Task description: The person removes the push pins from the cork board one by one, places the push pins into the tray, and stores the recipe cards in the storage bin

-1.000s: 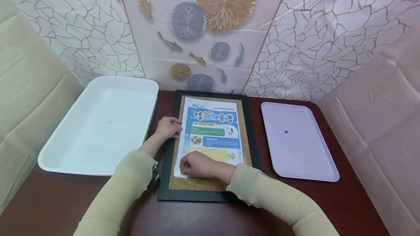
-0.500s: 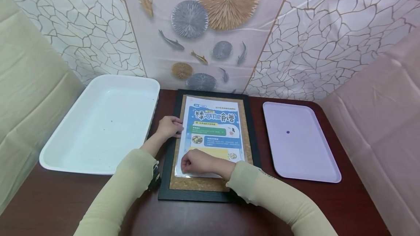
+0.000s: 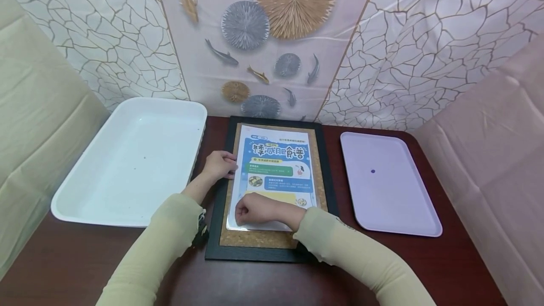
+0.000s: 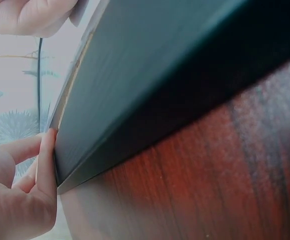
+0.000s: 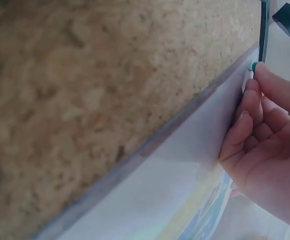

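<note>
nothing's visibly moved, the right hand (image 3: pixel 257 209) pinching a green pin (image 5: pixel 255 66) at the sheet (image 3: pixel 276 159)'s near left corner, loose-fingered left hand (image 3: pixel 218 165) farther up its long side.

head: bright, even, mostly sharp; soft glare on dark tabletop (image 3: pixel 250 280), glint on white tray (image 3: pixel 119 174), wide-angle stretch toward corners | left wrist: patterned backdrop (image 4: pixel 10 90) washed out, deep shadow along black frame (image 4: pixel 130 75), tabletop soft | right wrist: hazier; cork board (image 5: pixel 100 90) blurred up close, whitish sheen on laminated sheet (image 5: pixel 140 190)
</note>
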The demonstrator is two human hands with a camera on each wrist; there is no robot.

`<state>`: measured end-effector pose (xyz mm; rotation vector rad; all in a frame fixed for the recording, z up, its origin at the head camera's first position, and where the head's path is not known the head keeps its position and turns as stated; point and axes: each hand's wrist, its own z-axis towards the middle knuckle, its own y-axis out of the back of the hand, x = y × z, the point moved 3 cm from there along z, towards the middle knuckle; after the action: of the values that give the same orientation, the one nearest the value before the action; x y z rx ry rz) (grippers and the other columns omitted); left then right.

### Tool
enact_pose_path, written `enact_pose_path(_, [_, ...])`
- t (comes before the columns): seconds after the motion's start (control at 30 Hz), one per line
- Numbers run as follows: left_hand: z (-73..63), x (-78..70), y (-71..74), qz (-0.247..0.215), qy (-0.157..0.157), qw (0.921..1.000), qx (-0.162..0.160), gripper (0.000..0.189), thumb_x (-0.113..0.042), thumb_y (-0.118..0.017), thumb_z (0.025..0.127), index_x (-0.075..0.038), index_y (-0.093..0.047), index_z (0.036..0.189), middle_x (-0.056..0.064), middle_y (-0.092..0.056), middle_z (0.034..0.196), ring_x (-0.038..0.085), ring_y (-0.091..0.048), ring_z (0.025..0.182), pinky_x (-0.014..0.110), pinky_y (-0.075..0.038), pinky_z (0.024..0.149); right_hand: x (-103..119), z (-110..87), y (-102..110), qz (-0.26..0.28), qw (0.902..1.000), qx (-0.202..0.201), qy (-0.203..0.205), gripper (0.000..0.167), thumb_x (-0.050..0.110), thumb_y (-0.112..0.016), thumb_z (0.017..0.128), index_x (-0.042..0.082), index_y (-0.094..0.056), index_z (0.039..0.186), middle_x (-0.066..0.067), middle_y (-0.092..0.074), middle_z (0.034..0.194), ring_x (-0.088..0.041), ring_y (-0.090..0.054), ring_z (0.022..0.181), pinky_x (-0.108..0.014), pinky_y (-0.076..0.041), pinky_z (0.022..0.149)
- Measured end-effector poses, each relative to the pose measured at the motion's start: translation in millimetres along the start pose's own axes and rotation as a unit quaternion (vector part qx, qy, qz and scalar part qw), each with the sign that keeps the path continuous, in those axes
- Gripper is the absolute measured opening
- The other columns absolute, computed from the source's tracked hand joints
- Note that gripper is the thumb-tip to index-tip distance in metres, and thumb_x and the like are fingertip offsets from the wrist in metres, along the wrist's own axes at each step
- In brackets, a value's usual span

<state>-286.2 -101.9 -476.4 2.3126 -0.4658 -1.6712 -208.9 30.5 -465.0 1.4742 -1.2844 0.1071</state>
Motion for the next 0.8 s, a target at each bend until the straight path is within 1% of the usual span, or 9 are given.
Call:
enact_pose_path(0.2, [-0.2,-1.0,1.2,0.001,0.0,1.0,-0.005,0.032,-0.005,-0.061,0.086,0.002,-0.059,0.117,0.02,-0.067,0.103,0.021,-0.069,0.079,0.025,-0.059,0.063,0.1,-4.6,2.8,0.009,0.9997,0.019,0.014,0.014,0.008,-0.06,0.088,0.008,-0.069,0.077,0.007,-0.054,0.06,-0.003,-0.045,0.053,-0.013,-0.034,0.051])
enact_pose_path(0.3, [-0.5,-0.5,0.2,0.002,0.005,1.0,-0.004,0.032,-0.004,-0.061,0.086,0.002,-0.059,0.117,0.02,-0.067,0.103,0.02,-0.069,0.078,0.025,-0.059,0.063,-1.7,-11.2,4.8,0.022,0.9992,0.023,0.022,0.014,0.007,-0.06,0.088,0.007,-0.069,0.079,0.006,-0.055,0.061,-0.003,-0.045,0.053,-0.013,-0.035,0.052])
enact_pose_path(0.37, [-0.4,0.0,-1.1,0.004,0.007,1.0,-0.004,0.032,-0.004,-0.062,0.086,0.002,-0.059,0.117,0.02,-0.067,0.102,0.02,-0.069,0.077,0.025,-0.059,0.062,-4.5,-17.6,7.5,0.029,0.9992,0.018,0.021,0.014,0.007,-0.059,0.089,0.007,-0.069,0.079,0.005,-0.056,0.063,-0.003,-0.045,0.054,-0.013,-0.035,0.053])
enact_pose_path(0.43, [-0.3,0.5,-2.3,0.006,0.007,1.0,-0.003,0.032,-0.004,-0.062,0.086,0.002,-0.059,0.116,0.019,-0.067,0.102,0.02,-0.069,0.077,0.025,-0.059,0.062,-9.1,-24.6,11.5,0.031,0.9994,0.007,0.015,0.014,0.008,-0.058,0.09,0.007,-0.069,0.081,0.004,-0.057,0.064,-0.004,-0.045,0.055,-0.014,-0.036,0.054])
enact_pose_path(0.57, [0.2,1.1,-2.9,0.012,0.003,0.9999,-0.005,0.031,-0.005,-0.063,0.086,0.002,-0.059,0.116,0.019,-0.067,0.102,0.021,-0.069,0.079,0.025,-0.059,0.063,-21.2,-40.1,24.0,0.029,0.999,-0.029,-0.016,0.013,0.012,-0.057,0.091,0.009,-0.068,0.085,0.005,-0.058,0.069,-0.007,-0.047,0.06,-0.017,-0.038,0.056])
enact_pose_path(0.73, [-0.3,0.2,-1.6,0.016,0.001,0.9998,-0.008,0.032,-0.005,-0.062,0.086,0.002,-0.058,0.117,0.019,-0.067,0.102,0.022,-0.069,0.08,0.024,-0.059,0.063,-35.0,-59.4,46.1,0.046,0.9955,-0.073,-0.039,0.011,0.013,-0.058,0.091,0.008,-0.067,0.085,0.001,-0.058,0.071,-0.01,-0.047,0.061,-0.019,-0.039,0.056])
enact_pose_path(0.8, [-1.0,-0.2,-1.0,0.016,0.001,0.9998,-0.009,0.032,-0.005,-0.062,0.086,0.002,-0.058,0.117,0.019,-0.067,0.102,0.022,-0.069,0.081,0.024,-0.058,0.063,-40.6,-66.9,55.6,0.049,0.9934,-0.093,-0.047,0.011,0.013,-0.059,0.091,0.007,-0.067,0.085,-0.002,-0.061,0.073,-0.01,-0.048,0.063,-0.02,-0.041,0.058])
